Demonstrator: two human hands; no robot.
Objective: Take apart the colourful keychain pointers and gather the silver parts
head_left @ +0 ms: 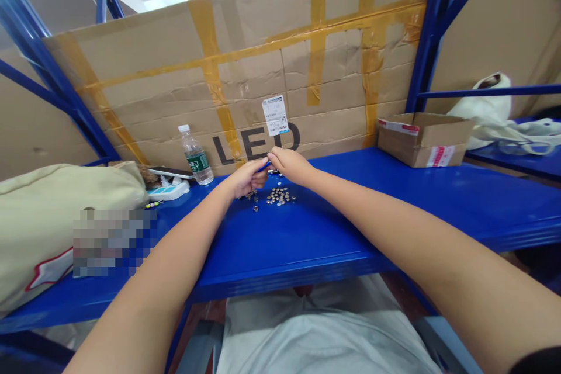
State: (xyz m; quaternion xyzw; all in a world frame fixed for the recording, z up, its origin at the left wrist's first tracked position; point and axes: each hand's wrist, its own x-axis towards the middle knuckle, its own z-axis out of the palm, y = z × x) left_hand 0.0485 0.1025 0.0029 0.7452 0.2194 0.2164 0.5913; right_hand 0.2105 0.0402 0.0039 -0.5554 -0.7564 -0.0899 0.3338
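My left hand [250,179] is closed, with a small blue item [265,165] showing between thumb and fingers; its kind is too small to tell. Fingers pinched, my right hand [288,163] meets the left at the blue item, and whatever lies inside its fingertips is hidden. Below the hands, a loose heap of small round metal pieces [280,196] lies on the blue table [289,239]. Several more metal bits [252,196] are beside it, partly under my left hand. A thin dark and silver object [274,172] shows just behind the hands.
A water bottle [196,158] stands at the back left, near a white power strip [170,190] and a phone [170,173]. A cream bag [65,204] fills the left end. An open cardboard box [423,139] sits back right, and a large cardboard sheet [166,87] walls the rear.
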